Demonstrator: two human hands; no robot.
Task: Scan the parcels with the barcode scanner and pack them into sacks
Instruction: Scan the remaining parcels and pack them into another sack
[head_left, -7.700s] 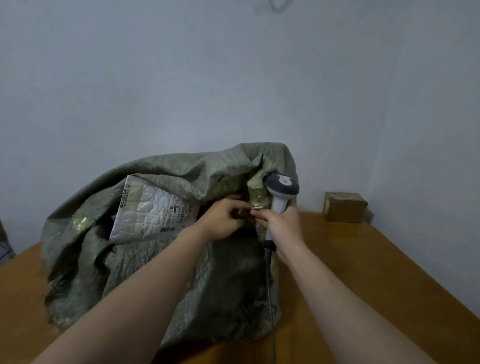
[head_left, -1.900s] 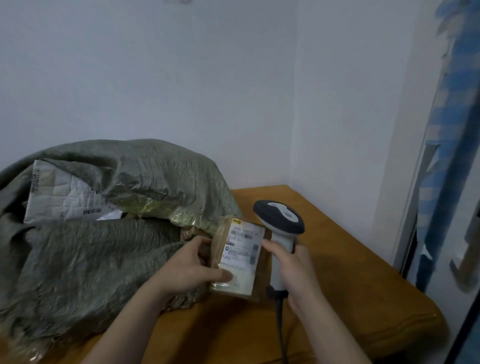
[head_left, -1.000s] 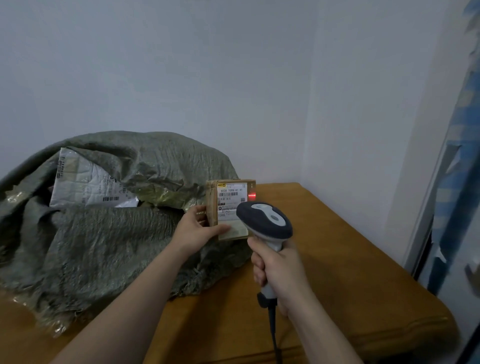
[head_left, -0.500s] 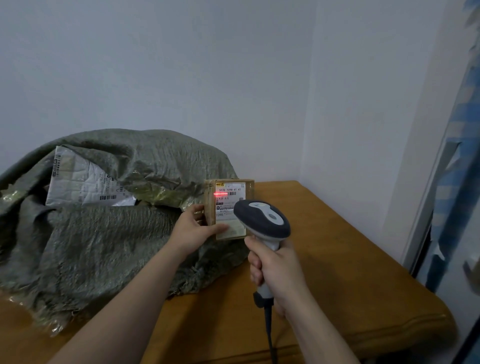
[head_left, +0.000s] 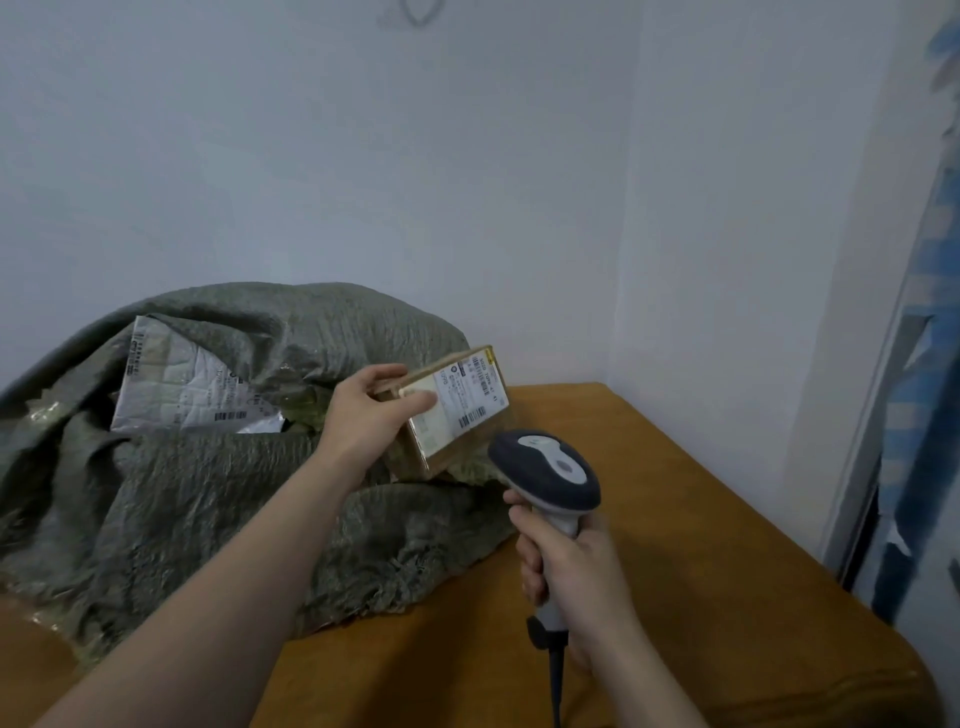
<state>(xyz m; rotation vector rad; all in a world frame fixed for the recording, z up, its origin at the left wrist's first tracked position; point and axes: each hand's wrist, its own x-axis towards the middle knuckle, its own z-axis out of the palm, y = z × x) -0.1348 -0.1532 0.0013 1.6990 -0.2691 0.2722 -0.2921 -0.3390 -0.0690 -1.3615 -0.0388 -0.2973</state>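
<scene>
Head view, items as we find them.

1. Left hand (head_left: 363, 415): reaches out from 7 o'clock. It pinches the near-left end of the cardboard parcel (head_left: 462, 415), with the thumb (head_left: 418, 402) flat on the labelled face and the fingers curled over the top edge and behind.

2. Cardboard parcel: a small brown taped box that sticks out of the grip toward 2 o'clock. It is tilted, with the labelled face turned up toward us, and is held clear of the table (head_left: 727, 571) over the folds of the sack (head_left: 208, 509). It carries a white shipping label with a barcode near the lower right edge, a second row of bars along the far edge, and rows of small print. We cannot read any characters with certainty.

3. Right hand (head_left: 571, 571): wrapped firmly round the white handle of the barcode scanner (head_left: 545, 470), fingers curled at the front.

4. Barcode scanner: the dark grey head with a pale top panel sits at 12 o'clock of the right hand. The parcel lies at 11 o'clock of the head, near it but not touching. A dark cable (head_left: 556, 686) drops from the handle's foot toward 6 o'clock.

5. Sack: grey-green woven cloth, crumpled, heaped on the table at 9 o'clock of the parcel.

6. White mailer (head_left: 176, 389): lies in a fold of the sack, at 9 o'clock of the left hand and well apart from it. It shows a barcode and lines of print too small to read.

7. Blue patterned curtain (head_left: 930, 364): at the 3 o'clock margin.
</scene>
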